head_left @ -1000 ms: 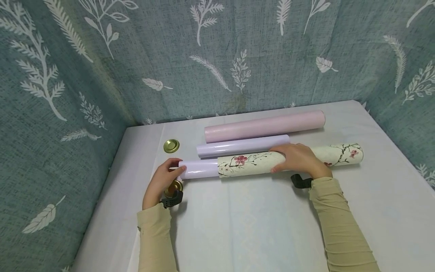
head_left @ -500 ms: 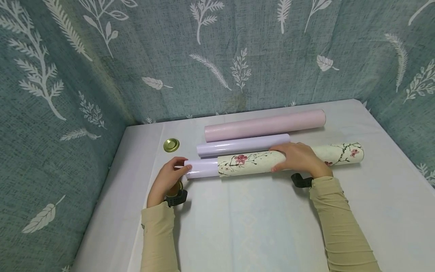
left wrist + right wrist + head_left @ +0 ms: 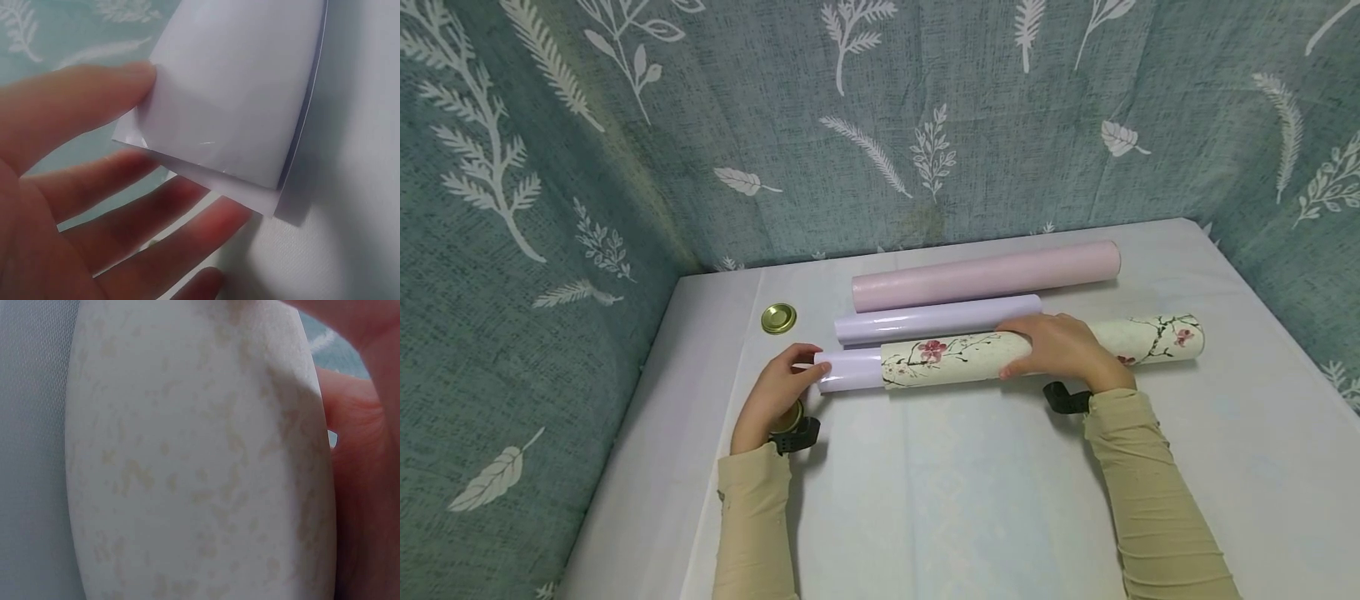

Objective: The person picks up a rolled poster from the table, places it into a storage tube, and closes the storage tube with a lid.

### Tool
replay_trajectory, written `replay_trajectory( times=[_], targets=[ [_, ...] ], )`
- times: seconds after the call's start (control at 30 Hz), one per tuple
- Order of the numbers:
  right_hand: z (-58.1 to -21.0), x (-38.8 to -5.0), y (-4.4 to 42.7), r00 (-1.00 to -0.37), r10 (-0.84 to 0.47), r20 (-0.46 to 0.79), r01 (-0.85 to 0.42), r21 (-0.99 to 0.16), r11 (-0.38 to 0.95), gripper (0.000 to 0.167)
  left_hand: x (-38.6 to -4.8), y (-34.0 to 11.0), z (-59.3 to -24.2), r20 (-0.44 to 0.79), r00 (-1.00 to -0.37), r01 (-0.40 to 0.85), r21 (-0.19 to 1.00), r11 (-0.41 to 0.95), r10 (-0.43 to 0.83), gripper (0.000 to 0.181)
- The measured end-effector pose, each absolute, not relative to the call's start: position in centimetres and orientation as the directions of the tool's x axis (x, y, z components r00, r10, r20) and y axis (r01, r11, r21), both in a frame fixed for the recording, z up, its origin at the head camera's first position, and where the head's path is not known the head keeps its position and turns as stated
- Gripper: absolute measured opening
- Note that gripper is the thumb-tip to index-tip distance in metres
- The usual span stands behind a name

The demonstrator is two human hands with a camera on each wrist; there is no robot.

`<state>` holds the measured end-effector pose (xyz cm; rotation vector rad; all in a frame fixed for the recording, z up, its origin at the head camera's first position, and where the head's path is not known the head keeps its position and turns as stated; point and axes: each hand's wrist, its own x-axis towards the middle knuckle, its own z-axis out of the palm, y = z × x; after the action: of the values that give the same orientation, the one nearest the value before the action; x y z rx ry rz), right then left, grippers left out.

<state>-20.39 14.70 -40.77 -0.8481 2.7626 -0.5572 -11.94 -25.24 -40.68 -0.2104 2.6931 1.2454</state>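
A glossy lavender paper roll [image 3: 853, 371] sticks out of the left end of a cream tube-shaped roll with blossom branches [image 3: 951, 361]. My left hand [image 3: 772, 396] holds the lavender roll's outer end. In the left wrist view the thumb lies on the lavender paper [image 3: 219, 112], whose edges overlap, and the fingers are at its far side. My right hand [image 3: 1063, 350] grips the blossom roll over its middle, thumb on the near side. Cream, mottled surface of the blossom roll [image 3: 181, 456] fills the right wrist view. How far the lavender roll reaches inside is hidden.
Behind lie a second lavender roll [image 3: 936, 320], close to the blossom roll, and a longer pink roll [image 3: 985, 277]. One gold lid [image 3: 778, 318] rests at the back left. Another gold lid [image 3: 788, 417] is partly covered by my left hand and wrist camera.
My left hand has moved right, pushing the lavender roll further into the blossom roll, so less of it shows. The right hand and blossom roll have stayed nearly still.
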Motion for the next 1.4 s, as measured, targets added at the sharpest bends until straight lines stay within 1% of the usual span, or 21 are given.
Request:
replay_trajectory(
  times=[0.33, 0.73, 1.0, 1.4],
  targets=[
    [-40.8, -20.4, 14.7, -0.818, -0.569, -0.087, -0.493, -0.405, 0.770, 0.080, -12.1, -24.7, -41.0, -0.183, -0.983, -0.154, 0.749, 0.644, -0.021, 0.048],
    [-41.0, -20.5, 14.7, -0.817, -0.571, -0.079, -0.498, -0.402, 0.769, 0.080, -12.3, -23.5, -41.2, -0.201, -0.979, -0.172, 0.755, 0.633, -0.027, 0.044],
    [-41.0, -20.4, 14.6, -0.817, -0.572, -0.076, -0.497, -0.410, 0.765, 0.079, -12.3, -22.9, -41.3, -0.193, -0.981, -0.157, 0.763, 0.627, -0.010, 0.043],
    [-40.8, -20.4, 14.7, -0.817, -0.573, -0.072, -0.499, -0.410, 0.763, 0.080, -12.7, -22.2, -41.4, -0.182, -0.983, -0.139, 0.745, 0.653, -0.001, 0.048]
  ],
)
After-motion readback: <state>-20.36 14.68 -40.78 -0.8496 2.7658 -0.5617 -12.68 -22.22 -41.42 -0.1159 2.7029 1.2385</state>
